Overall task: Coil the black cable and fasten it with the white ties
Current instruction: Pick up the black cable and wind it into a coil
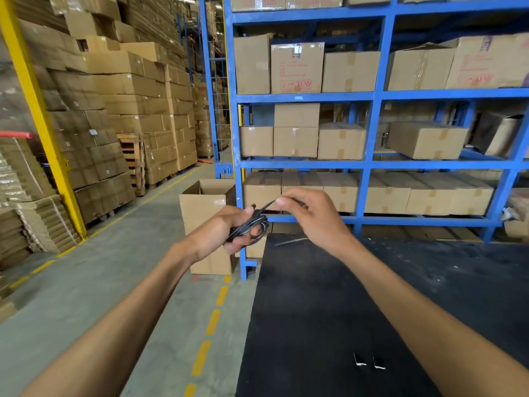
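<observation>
So my left hand [220,230] gripped the coiled black cable [252,224] out past the black table's [329,310] far-left corner, my right hand [309,216] pinching its loose end. Winding looked nearly done; next I'd need the white ties [369,363] lying near me.

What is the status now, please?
Left hand grips coiled black cable. Right hand pinches its loose end. White ties untouched on table.

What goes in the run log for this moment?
coiling | left hand holds black cable coil | right hand pinches cable end | white ties on table
</observation>
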`<state>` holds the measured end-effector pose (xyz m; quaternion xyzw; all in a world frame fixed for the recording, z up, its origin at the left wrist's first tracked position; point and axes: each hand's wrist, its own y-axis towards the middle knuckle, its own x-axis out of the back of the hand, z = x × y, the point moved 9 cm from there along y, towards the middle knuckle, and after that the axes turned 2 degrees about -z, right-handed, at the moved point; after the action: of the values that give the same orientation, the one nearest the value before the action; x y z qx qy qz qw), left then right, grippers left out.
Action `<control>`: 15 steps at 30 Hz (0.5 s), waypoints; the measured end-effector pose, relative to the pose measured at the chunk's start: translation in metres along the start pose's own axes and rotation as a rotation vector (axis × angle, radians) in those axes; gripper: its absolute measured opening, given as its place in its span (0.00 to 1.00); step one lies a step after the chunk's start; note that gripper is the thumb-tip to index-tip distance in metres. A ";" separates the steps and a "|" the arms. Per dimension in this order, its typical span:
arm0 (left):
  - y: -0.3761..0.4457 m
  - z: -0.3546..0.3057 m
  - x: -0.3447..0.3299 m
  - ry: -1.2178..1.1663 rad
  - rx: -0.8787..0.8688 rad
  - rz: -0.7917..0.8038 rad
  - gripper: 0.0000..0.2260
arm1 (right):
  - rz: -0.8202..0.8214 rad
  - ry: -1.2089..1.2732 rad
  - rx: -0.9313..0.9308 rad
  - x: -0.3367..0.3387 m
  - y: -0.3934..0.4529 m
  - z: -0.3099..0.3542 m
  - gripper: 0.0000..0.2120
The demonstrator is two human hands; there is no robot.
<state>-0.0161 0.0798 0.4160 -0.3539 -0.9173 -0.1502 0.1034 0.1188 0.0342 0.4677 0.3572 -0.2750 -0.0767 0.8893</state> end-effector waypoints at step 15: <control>0.020 -0.039 0.006 -0.447 -0.229 -0.360 0.17 | 0.172 -0.094 -0.162 -0.082 -0.072 -0.023 0.15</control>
<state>-0.0033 0.0842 0.4579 -0.2191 -0.9424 -0.1872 -0.1697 0.0672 0.0221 0.3702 0.2555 -0.3388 -0.0386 0.9047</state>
